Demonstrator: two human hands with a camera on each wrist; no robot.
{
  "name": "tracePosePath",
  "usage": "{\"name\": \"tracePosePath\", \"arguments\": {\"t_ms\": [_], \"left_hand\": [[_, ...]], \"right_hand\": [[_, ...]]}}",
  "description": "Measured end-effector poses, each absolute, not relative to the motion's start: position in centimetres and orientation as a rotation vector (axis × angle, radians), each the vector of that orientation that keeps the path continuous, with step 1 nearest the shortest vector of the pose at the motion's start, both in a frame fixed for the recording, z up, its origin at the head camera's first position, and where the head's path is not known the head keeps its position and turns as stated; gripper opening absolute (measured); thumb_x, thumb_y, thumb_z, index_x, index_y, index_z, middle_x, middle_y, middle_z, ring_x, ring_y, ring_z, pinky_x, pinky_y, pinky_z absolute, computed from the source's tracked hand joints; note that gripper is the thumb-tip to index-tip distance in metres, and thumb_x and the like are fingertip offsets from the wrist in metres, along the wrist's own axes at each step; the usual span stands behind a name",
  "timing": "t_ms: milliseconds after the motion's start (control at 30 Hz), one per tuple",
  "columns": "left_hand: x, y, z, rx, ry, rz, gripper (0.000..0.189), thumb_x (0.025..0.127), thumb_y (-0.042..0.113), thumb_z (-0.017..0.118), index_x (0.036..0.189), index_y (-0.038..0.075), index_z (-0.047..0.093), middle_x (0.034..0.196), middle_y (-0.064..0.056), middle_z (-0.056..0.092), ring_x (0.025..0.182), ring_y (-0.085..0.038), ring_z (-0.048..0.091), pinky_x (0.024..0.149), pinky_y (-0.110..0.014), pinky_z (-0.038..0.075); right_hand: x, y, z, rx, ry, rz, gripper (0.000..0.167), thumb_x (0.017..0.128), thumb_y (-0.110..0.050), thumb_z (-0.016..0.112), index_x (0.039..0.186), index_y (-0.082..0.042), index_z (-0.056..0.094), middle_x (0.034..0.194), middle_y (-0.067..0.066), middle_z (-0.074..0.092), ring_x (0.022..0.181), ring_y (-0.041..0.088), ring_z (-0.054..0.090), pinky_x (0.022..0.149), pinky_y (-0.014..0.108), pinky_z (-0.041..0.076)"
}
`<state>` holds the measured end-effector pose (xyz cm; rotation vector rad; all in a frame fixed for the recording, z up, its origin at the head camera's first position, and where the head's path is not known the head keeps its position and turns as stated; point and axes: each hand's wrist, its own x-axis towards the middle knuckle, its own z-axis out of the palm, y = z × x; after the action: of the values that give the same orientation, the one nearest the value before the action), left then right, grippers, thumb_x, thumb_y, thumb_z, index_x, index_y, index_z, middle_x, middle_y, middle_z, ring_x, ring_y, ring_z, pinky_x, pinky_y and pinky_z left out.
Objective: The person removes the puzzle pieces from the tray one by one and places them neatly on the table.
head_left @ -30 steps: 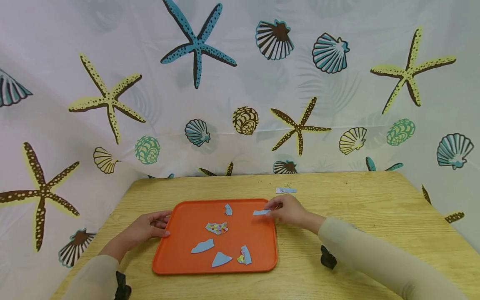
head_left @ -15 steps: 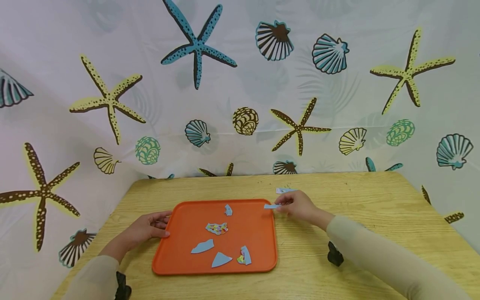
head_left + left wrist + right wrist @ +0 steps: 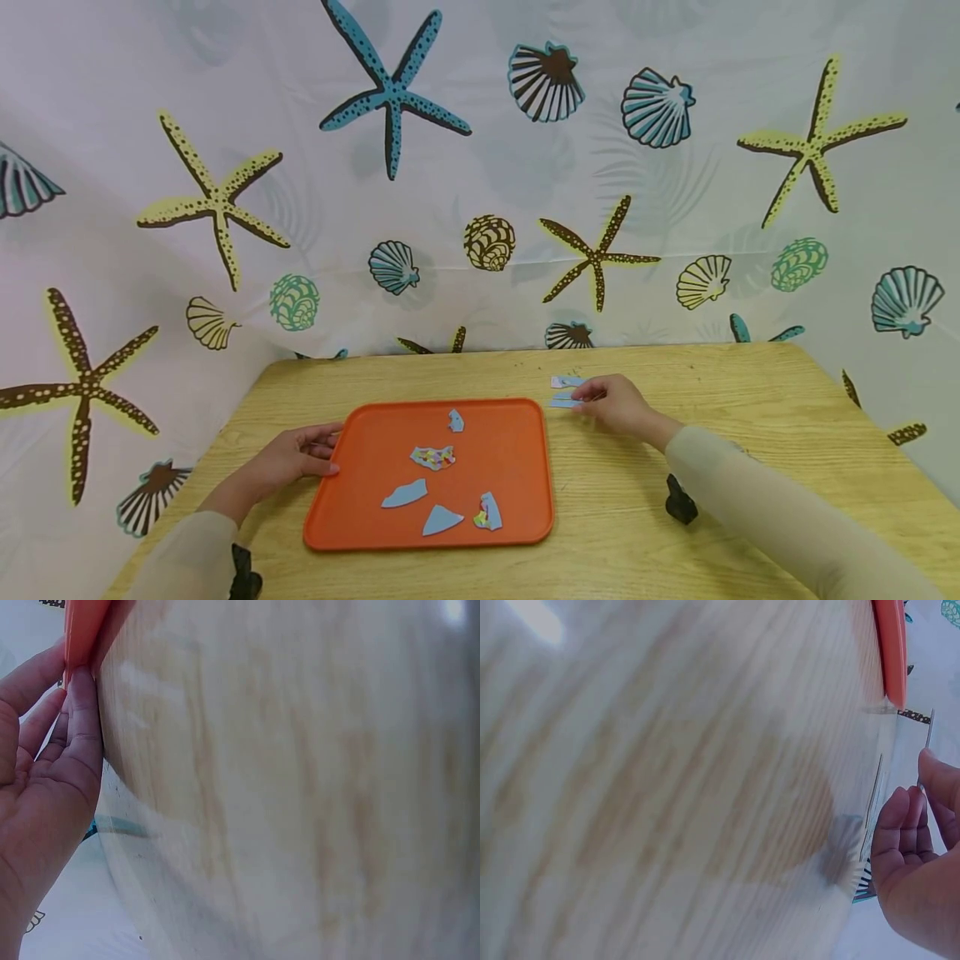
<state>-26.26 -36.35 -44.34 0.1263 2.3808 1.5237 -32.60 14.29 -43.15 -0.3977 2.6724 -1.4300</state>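
My right hand pinches a light-blue paper piece between thumb and fingertips, off the tray's far right corner. Edge-on, that piece appears as a thin line above the table in the right wrist view. Just behind it lies another light-blue paper piece, partly covered by the fingers. My left hand holds the left rim of the orange tray. In the left wrist view the thumb and fingers lie on either side of the tray's edge.
Several irregular paper pieces lie apart on the tray: a small one at the back, a multicoloured one, two plain blue ones and a partly patterned one. A shell-patterned cloth hangs behind the wooden table.
My right hand has carried the light-blue paper piece rightward and back, from over the tray to beside the piece on the table. The left hand and tray have stayed put.
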Motion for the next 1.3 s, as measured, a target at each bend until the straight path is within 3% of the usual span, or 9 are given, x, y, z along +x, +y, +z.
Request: {"name": "tracePosePath", "arguments": {"t_ms": [500, 933, 1300], "left_hand": [[-26.1, -36.2, -44.4, 0.137, 2.377, 1.541, 0.079, 0.084, 0.01, 0.076, 0.147, -0.007, 0.033, 0.128, -0.019, 0.051, 0.105, -0.025, 0.053, 0.082, -0.031, 0.052], [-26.2, -36.3, -44.6, 0.124, 2.38, 1.543, 0.078, 0.083, 0.009, 0.077, 0.147, -0.007, 0.034, 0.127, -0.019, 0.052, 0.104, -0.025, 0.054, 0.082, -0.031, 0.053], [-26.3, -36.3, -44.5, 0.129, 2.371, 1.545, 0.078, 0.084, 0.009, 0.076, 0.148, -0.006, 0.033, 0.128, -0.019, 0.051, 0.106, -0.025, 0.054, 0.082, -0.032, 0.053]], "right_hand": [[-33.6, 15.0, -44.3, -0.404, 2.667, -1.384, 0.01, 0.088, -0.003, 0.071, 0.096, 0.001, 0.071, 0.083, 0.005, 0.059, 0.071, 0.016, 0.05, 0.062, 0.026, 0.044], [-34.1, 14.7, -44.4, -0.412, 2.758, -1.284, 0.01, 0.086, -0.005, 0.073, 0.095, 0.0, 0.072, 0.085, 0.004, 0.062, 0.079, 0.016, 0.051, 0.072, 0.03, 0.043], [-34.5, 14.8, -44.6, -0.411, 2.777, -1.278, 0.008, 0.086, -0.004, 0.073, 0.093, 0.0, 0.072, 0.084, 0.005, 0.062, 0.077, 0.017, 0.052, 0.072, 0.03, 0.044]]}}
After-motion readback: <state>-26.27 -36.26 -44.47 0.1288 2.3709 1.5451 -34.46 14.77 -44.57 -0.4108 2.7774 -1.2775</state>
